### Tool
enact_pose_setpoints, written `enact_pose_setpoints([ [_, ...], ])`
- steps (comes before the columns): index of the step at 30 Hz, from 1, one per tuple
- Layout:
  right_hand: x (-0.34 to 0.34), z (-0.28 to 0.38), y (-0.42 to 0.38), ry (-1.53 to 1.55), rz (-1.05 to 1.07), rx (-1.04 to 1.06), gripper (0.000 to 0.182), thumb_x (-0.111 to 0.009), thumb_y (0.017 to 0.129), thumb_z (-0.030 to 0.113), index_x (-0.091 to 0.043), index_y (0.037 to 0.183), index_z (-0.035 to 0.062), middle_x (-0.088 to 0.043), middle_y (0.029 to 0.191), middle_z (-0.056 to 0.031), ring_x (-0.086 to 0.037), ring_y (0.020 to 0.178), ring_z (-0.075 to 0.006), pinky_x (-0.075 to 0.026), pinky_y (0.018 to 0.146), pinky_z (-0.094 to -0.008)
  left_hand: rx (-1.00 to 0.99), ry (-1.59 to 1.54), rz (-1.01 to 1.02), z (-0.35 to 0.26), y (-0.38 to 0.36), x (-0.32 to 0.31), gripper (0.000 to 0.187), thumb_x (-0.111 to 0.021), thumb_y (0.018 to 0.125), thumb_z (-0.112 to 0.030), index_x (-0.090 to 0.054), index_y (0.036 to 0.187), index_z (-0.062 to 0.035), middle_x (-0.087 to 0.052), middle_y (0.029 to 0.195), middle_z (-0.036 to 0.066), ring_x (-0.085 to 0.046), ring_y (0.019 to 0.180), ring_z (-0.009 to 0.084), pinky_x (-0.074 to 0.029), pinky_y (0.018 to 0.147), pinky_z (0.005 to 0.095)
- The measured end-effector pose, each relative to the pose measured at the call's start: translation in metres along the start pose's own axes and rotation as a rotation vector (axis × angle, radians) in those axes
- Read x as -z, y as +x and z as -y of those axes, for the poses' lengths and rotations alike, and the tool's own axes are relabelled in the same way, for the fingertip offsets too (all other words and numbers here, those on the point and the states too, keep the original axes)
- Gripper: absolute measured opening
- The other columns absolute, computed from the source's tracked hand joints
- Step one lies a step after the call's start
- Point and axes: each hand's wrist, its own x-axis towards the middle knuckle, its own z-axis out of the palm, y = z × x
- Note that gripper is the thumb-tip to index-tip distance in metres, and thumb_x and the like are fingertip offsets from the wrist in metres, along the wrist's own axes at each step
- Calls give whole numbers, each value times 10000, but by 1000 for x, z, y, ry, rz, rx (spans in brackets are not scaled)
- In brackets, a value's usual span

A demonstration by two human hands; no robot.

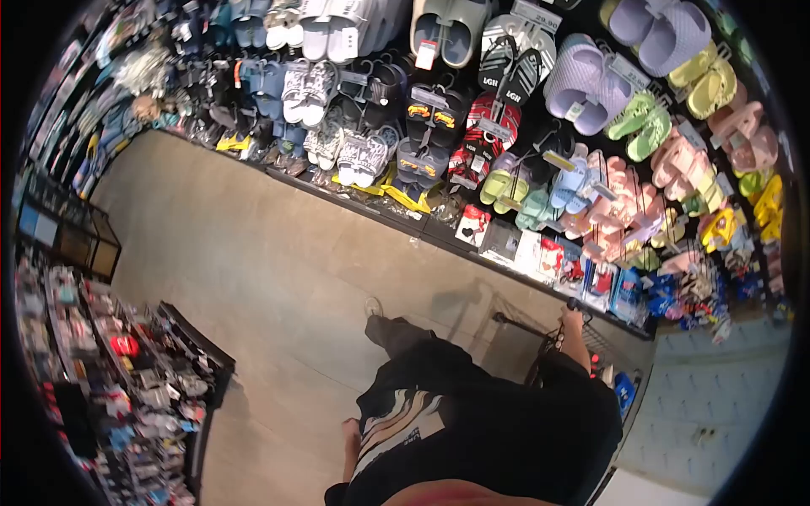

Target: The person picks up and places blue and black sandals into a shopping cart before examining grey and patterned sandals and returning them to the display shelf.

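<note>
My right hand point(572, 321) is closed around the handle point(576, 304) of a dark wire shopping cart point(601, 344) at my right side. Part of the cart is hidden behind my black T-shirt. A blue item point(624, 391) and some small red things show low in it, too small to name. Down by the shirt's hem hangs my left hand point(351, 428), with the floor beside it. Its fingers are too small and partly covered to make out.
A long rack of slippers point(434, 156) runs along the far side, with packaged goods point(550, 255) on its bottom ledge. Crowded display shelves point(139, 379) stand on the left, edged by a dark corner point(221, 364). Pale pegboard point(709, 405) lies at right. Concrete floor point(253, 236) runs between.
</note>
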Motion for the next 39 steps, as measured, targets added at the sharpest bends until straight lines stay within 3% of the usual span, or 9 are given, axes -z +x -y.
enact_pose_setpoints([
  [3, -32, 8, -10, 236, 105, 26, 407, -647, 796, 379, -685, 700, -15, -685, 676, -148, -659, 578, -268, -532, 544, -413, 159, -45, -84, -27, 55, 43, 168, -506, 670, -58, -645, 667, 37, -530, 590, 57, -487, 583, 140, -413, 535, 351],
  [5, -58, 12, -13, 458, 142, -123, 388, -655, 822, 367, -651, 679, 6, -667, 656, -144, -638, 517, -273, -516, 465, -413, -167, 266, 12, -66, 75, 77, 157, -476, 696, -44, -615, 641, 4, -553, 584, 74, -525, 578, 151, -451, 547, 333],
  [7, -69, 33, -30, 597, 298, -198, 372, -666, 850, 374, -638, 700, 35, -659, 641, -130, -639, 490, -274, -551, 488, -426, -94, 84, 79, -124, 90, 107, 143, -477, 746, -39, -602, 682, -14, -582, 625, 81, -562, 604, 170, -481, 564, 331],
  [12, -83, 61, -65, 726, 686, -268, 355, -608, 886, 411, -660, 838, 63, -721, 876, -112, -702, 789, -264, -574, 706, -413, 216, -421, 72, -203, 155, 150, 163, -529, 965, -176, -601, 946, -31, -660, 819, 108, -686, 800, 287, -562, 628, 409],
  [14, -95, 71, -81, 686, 647, -206, 341, -604, 891, 393, -659, 847, 59, -720, 876, -116, -701, 780, -264, -575, 695, -415, 166, -359, 81, -233, 173, 162, 56, -519, 960, -126, -561, 967, -90, -638, 844, 59, -647, 778, 186, -546, 619, 342],
  [19, -133, 113, -126, 755, 468, 27, 256, -582, 914, 256, -664, 965, 18, -707, 858, -109, -699, 744, -234, -576, 623, -361, 106, -209, 59, -273, 207, 187, 60, -580, 900, -68, -583, 955, -94, -646, 825, 46, -647, 760, 158, -537, 601, 316],
  [21, -136, 144, -157, 777, 443, -2, 239, -649, 905, 248, -658, 871, 12, -699, 810, -99, -685, 681, -219, -569, 580, -347, 46, -74, 107, -278, 221, 205, 76, -582, 856, -50, -615, 921, -73, -647, 800, 45, -642, 725, 150, -527, 564, 298],
  [32, -226, 220, -247, 570, 174, 108, 175, -639, 801, 181, -673, 759, 14, -680, 683, -81, -660, 558, -175, -507, 469, -304, -9, 58, 29, -278, 306, 306, 76, -675, 685, -64, -709, 743, -29, -639, 634, 63, -584, 532, 145, -499, 504, 291],
  [39, -270, 290, -333, 197, -79, 113, 258, -634, 783, 222, -656, 664, -5, -661, 624, -100, -660, 548, -199, -512, 502, -328, 28, -57, -73, -276, 347, 380, 78, -601, 696, 20, -666, 708, -22, -625, 624, 56, -572, 545, 144, -481, 511, 291],
])
